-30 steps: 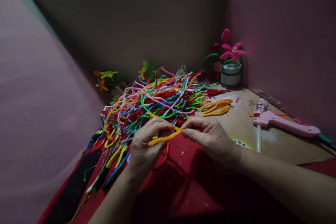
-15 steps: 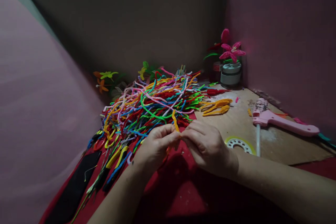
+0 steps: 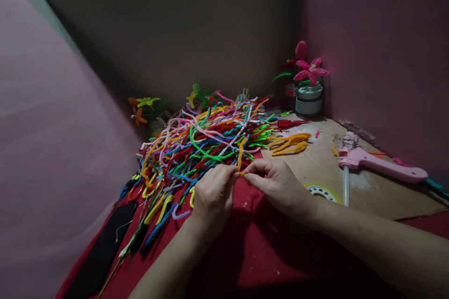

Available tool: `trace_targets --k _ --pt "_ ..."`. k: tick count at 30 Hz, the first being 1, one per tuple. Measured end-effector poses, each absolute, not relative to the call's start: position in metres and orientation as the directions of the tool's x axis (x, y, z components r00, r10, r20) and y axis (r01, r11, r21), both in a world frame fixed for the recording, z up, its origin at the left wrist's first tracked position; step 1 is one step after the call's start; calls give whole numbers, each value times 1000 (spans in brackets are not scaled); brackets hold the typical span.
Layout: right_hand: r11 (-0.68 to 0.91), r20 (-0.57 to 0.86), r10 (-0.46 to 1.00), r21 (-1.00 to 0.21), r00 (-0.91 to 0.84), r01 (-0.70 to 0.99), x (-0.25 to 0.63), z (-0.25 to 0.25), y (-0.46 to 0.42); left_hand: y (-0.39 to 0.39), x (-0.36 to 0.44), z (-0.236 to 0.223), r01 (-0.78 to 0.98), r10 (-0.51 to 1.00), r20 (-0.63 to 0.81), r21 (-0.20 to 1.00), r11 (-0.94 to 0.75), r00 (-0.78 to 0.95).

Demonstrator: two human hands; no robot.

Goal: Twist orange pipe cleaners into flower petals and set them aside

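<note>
Between my two hands is an orange pipe cleaner point(image 3: 241, 154), one end rising upright above the fingertips. My left hand point(image 3: 215, 194) pinches it from the left, knuckles turned up. From the right, my right hand point(image 3: 277, 184) pinches it between thumb and index finger, the fingertips of both hands almost touching. Part of the pipe cleaner is hidden by the fingers. Just beyond lies a large heap of many-coloured pipe cleaners point(image 3: 206, 128). To its right, several bent orange pipe-cleaner pieces point(image 3: 291, 142) rest on a board.
A pink glue gun point(image 3: 386, 166) with a glue stick lies on the brown board point(image 3: 372, 203), near a yellow tape roll point(image 3: 322, 191). Yellow-handled pliers point(image 3: 159, 210) and a black flat object point(image 3: 101, 252) are at left. Pipe-cleaner flowers point(image 3: 310, 71) stand behind, by a grey container point(image 3: 308, 101).
My left hand has rolled over, its back now facing up, and both hands have shifted slightly. The orange pipe cleaner's upright end now leans right instead of left.
</note>
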State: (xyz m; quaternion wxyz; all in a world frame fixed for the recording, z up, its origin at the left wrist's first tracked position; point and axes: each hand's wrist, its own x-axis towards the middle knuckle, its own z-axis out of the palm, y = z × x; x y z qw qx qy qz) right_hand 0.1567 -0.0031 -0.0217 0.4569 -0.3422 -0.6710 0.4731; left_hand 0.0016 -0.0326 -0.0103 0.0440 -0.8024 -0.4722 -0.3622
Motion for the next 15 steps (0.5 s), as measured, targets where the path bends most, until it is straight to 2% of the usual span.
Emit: trace_targets --k 2,5,8,11,15 --pt "370 327 883 -926 -336 73 157 -22 -4 -33 2 -12 815 693 611 130 -564 383" --pt "414 357 877 -902 -323 125 157 -23 -5 -35 2 -10 837 745 510 83 -541 431" --pt "407 353 880 -905 -318 122 155 -24 -6 -36 2 -7 828 779 467 157 -539 419" --pt "358 312 883 -931 -350 73 154 -24 -5 -36 1 -3 806 814 449 284 -520 367" --pt "268 252 895 -963 -368 -8 155 -24 -2 -36 -2 6 784 905 352 481 -393 238"
